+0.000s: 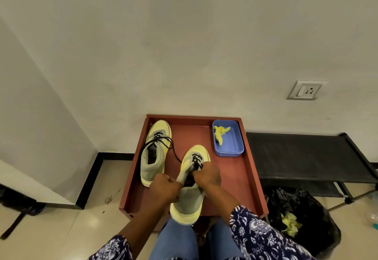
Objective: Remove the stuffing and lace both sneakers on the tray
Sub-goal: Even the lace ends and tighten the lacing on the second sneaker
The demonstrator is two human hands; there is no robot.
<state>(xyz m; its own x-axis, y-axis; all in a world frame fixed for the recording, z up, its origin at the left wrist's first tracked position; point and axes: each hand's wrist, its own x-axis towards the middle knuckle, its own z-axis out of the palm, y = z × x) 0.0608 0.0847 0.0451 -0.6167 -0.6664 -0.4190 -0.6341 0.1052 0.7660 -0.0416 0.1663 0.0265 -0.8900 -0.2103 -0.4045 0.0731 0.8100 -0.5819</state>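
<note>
Near sneaker [189, 196]: lower centre of the frame, heel over the red tray [253, 169] front edge, toe pointing toward the upper frame.
Right hand [207, 174]: fingers curled at the black lace [196, 160] on the tongue, apparently pinching it.
Left hand [164, 186]: fisted at the collar's left side; contents not visible.
Nearer hand: right, directly on the eyelets.
Far sneaker [155, 153]: upper left of tray, laced, ends loose.
Hidden: fingertips, upper eyelets, shoe interior.
Blue tub [235, 149]: holds yellow stuffing [220, 134].
</note>
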